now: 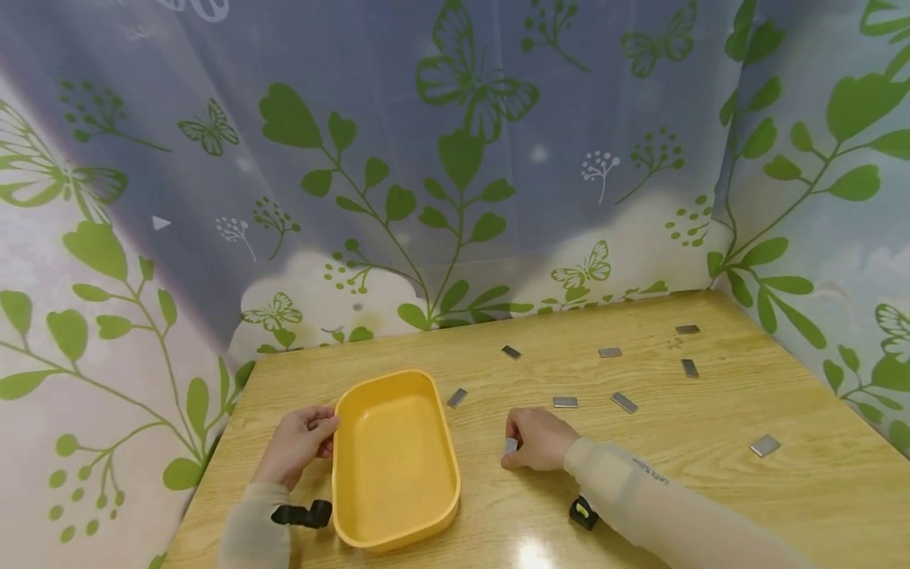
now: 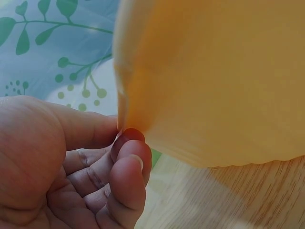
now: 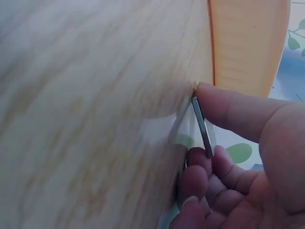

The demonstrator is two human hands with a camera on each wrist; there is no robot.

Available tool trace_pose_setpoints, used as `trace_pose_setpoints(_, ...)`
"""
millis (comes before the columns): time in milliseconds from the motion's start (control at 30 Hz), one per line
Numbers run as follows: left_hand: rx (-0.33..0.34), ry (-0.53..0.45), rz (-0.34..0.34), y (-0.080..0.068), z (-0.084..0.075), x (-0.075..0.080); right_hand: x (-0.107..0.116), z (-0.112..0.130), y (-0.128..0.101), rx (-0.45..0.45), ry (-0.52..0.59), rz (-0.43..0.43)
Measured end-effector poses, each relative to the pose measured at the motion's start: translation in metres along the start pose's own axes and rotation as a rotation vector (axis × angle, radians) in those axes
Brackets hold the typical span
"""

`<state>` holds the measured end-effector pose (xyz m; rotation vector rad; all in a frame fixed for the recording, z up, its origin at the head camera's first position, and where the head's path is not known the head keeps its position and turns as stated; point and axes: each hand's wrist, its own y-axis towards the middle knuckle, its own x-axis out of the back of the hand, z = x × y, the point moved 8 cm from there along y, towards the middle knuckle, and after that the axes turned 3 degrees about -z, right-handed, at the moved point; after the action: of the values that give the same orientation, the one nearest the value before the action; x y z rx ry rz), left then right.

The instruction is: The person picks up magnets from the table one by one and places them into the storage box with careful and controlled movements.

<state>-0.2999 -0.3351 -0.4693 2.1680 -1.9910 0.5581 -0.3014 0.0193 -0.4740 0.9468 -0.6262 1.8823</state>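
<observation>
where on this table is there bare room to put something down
Bare wood lies at the near right of the wooden table, between the right sleeve and the lone metal plate. A bare strip runs behind the yellow plastic tray along the curtain. It is crowded mid-table, where small grey metal plates scatter beyond the right hand. The left hand holds the tray's rim.

On the table (image 1: 711,490) the tray (image 1: 394,458) lies at your near left. Your left hand (image 1: 297,444) is at the left rim of the tray and touches it. Your right hand (image 1: 538,439) is on the table to the right of the tray, apart from it, with one plate (image 3: 202,126) between thumb and fingers. The other plates (image 1: 624,402) lie scattered behind and to the right of this hand, and one (image 1: 456,397) lies just beside the tray's far right corner.
</observation>
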Motion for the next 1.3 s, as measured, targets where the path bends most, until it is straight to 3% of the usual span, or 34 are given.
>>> trace_pose_setpoints(233, 0.016, -0.011, -0.009, 0.001, 0.0, 0.0, -0.004, 0.006, 0.001, 0.074, 0.038, 0.022)
trace_pose_setpoints(833, 0.004, -0.006, -0.007, 0.001, 0.0, 0.001, -0.002, 0.008, -0.005, 0.173, 0.005, 0.061)
trace_pose_setpoints(1133, 0.019, 0.006, -0.018, 0.002, 0.002, 0.001, 0.004, 0.009, -0.008, 0.22, -0.07, -0.003)
trace_pose_setpoints(1300, 0.021, 0.008, -0.018, 0.0, -0.001, 0.001, 0.006, 0.006, -0.007, 0.195, -0.102, -0.036)
